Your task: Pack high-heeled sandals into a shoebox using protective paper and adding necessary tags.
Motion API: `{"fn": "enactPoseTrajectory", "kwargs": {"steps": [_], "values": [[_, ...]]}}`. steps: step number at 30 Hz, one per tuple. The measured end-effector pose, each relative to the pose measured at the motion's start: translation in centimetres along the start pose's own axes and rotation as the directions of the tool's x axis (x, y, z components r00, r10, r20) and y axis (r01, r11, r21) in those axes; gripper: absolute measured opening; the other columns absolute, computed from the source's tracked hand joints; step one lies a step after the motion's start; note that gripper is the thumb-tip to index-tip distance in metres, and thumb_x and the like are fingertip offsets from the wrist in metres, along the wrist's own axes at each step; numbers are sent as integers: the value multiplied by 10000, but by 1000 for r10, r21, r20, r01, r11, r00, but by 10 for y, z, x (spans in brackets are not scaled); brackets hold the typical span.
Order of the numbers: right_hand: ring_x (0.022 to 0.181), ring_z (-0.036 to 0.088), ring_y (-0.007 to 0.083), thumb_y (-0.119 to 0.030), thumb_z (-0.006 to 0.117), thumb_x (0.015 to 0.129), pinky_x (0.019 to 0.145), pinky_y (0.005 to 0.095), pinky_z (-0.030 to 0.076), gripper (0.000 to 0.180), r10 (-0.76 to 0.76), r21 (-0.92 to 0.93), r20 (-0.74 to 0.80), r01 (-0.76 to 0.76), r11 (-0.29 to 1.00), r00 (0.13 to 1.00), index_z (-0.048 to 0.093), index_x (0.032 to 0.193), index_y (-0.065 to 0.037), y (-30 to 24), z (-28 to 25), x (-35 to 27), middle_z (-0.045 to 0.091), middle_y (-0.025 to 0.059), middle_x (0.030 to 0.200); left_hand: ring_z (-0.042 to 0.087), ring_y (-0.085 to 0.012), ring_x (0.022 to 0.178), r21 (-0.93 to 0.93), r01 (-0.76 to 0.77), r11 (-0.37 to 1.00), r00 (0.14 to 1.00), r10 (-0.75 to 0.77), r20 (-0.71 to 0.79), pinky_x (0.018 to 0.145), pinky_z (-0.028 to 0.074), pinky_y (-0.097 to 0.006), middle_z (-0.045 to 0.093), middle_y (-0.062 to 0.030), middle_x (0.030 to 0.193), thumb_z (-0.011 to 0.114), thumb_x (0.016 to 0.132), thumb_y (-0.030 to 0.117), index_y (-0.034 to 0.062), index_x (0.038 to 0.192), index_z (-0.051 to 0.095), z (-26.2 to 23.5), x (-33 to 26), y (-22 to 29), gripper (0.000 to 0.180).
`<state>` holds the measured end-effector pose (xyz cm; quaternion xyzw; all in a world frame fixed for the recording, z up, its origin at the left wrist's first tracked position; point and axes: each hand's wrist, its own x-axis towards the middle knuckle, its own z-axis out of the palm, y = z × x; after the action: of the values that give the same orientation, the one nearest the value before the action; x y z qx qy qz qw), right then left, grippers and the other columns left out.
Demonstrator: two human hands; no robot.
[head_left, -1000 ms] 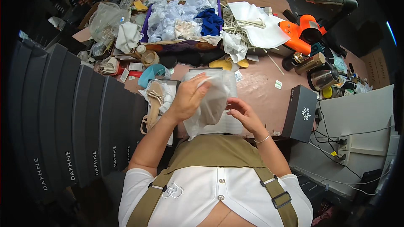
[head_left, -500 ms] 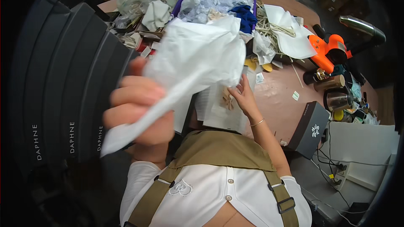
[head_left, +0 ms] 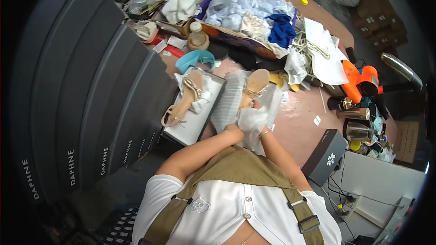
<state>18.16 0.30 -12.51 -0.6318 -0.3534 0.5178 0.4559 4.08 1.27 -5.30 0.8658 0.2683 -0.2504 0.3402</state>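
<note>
A beige strappy sandal with a beaded strap points toe-away over a pale wrapping sheet. My right hand closes on its heel end, with most of the fingers covered by white tissue paper. My left hand is curled at the tissue's left edge and grips it. Left of the sheet, the matching sandal lies on crumpled white tissue in an open shoe box.
Stacked dark shoe boxes rise at my left. A dark box stands at the right edge. Behind are a purple-edged box of crumpled plastic, a blue tape roll and an orange heat gun.
My left hand has come down from near the camera to the sandal, bringing the white tissue with it. The shoe box with the other sandal is now uncovered to view.
</note>
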Motion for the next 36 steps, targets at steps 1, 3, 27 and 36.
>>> {"fn": "enactPoseTrajectory", "kwargs": {"steps": [1, 3, 27, 36], "values": [[784, 556, 110, -205, 662, 857, 683, 276, 469, 368, 23, -242, 11, -20, 970, 1000, 553, 1162, -31, -2, 1, 5, 605, 32, 869, 623, -304, 1037, -32, 32, 999, 999, -32, -24, 808, 512, -426, 605, -156, 1194, 457, 897, 215, 100, 1140, 619, 23, 16, -11, 314], [728, 540, 81, -201, 637, 886, 651, 238, 452, 243, 21, -143, -54, -29, 989, 998, 579, 1047, -28, -32, 6, 2, 599, -3, 838, 607, -275, 1083, -39, 26, 999, 992, -30, -121, 843, 502, -413, 596, -128, 1230, 458, 888, 246, 138, 1176, 610, 46, 32, -28, 343], [1115, 541, 275, -208, 585, 907, 937, 356, 434, 413, -194, -392, -66, 153, 907, 979, 510, 1217, 55, -52, 13, -81, 553, 189, 1202, 542, -359, 1003, -326, 407, 853, 537, -512, -670, 849, 448, -462, 577, -190, 1047, 685, 800, 214, 42, 1222, 472, -36, -131, -137, 503], [1229, 436, 379, -181, 672, 808, 1040, 510, 326, 416, -494, -685, 563, 708, 170, 663, 554, 1176, -27, -164, 123, -4, 443, 245, 1310, 599, -259, 807, -626, -132, 768, 287, -575, -766, 681, 489, -356, 594, -153, 942, 704, 783, 202, 4, 1122, 586, -43, -184, -80, 410]]}}
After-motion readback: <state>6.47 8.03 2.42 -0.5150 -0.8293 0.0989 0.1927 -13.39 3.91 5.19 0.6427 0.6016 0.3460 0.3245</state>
